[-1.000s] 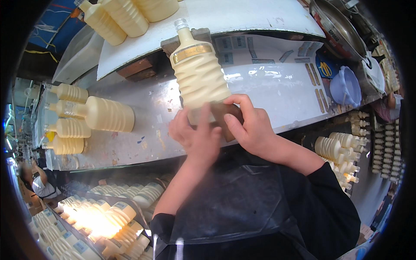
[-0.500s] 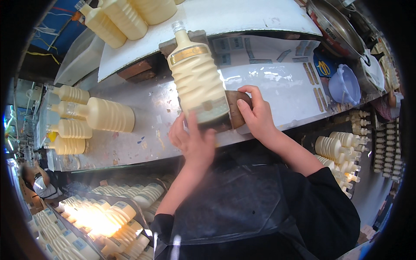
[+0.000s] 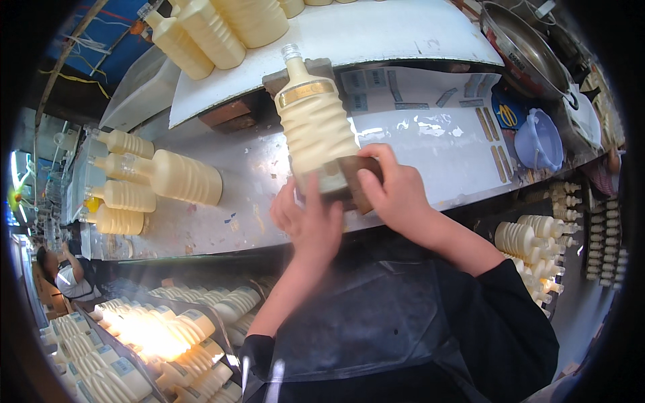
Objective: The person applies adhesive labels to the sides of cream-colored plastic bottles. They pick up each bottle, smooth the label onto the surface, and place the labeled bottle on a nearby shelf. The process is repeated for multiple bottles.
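Bottle (image 3: 317, 124) lies over the surface (image 3: 247, 176), neck far, probably stiff and slick, best held round its middle; my left fingers (image 3: 313, 191) spread loosely at its near end, my right fingers (image 3: 381, 153) pinch a brown block (image 3: 352, 173).

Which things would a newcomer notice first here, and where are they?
A cream bottle with a gold label dominates the centre, the left hand at its base, the right hand gripping a brown block. Next come the glare over bottles at lower left and the violet bucket at upper right.
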The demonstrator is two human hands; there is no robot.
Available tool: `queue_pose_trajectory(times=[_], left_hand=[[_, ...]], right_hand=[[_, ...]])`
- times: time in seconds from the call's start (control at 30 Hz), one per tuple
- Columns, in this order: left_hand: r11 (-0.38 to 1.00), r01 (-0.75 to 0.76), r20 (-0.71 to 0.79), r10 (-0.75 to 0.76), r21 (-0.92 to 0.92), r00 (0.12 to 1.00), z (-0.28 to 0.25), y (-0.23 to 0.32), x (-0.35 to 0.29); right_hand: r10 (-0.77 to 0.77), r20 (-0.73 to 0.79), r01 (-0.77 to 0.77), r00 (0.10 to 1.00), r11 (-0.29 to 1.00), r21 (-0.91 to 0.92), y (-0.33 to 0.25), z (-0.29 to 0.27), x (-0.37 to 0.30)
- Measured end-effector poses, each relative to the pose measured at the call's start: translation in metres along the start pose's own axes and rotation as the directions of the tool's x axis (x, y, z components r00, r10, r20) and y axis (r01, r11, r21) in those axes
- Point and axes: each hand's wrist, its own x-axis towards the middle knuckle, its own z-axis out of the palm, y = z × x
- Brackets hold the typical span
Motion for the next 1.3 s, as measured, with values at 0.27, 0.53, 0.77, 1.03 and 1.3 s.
queue_pose_trajectory(times=[0.27, 0.53, 0.77, 1.03, 1.3], left_hand=[[0.994, 0.027, -0.014, -0.029, -0.107, 0.999, 0.006, -0.005, -0.005], [0.977, 0.068, -0.076, -0.085, -0.202, 0.993, 0.013, -0.015, 0.001], [0.874, 0.17, 0.085, -0.148, -0.454, 0.985, 0.013, -0.03, 0.03], [0.888, 0.109, -0.027, -0.135, -0.447, 0.991, 0.009, -0.037, 0.034], [0.956, -0.052, -0.169, 0.003, -0.288, 0.986, -0.008, -0.028, 0.045]], right_hand=[[0.187, -0.021, -0.179, 0.982, 0.961, 0.212, 0.044, 0.003, -0.009], [-0.076, -0.1, 0.096, 0.992, 0.974, 0.207, 0.026, -0.01, 0.005], [-0.248, -0.253, 0.269, 0.935, 0.962, 0.052, 0.043, 0.013, 0.039], [-0.597, -0.186, 0.579, 0.78, 0.802, -0.144, 0.007, 0.005, -0.004], [-0.712, -0.02, 0.694, 0.702, 0.689, -0.208, -0.025, -0.012, 0.016]])
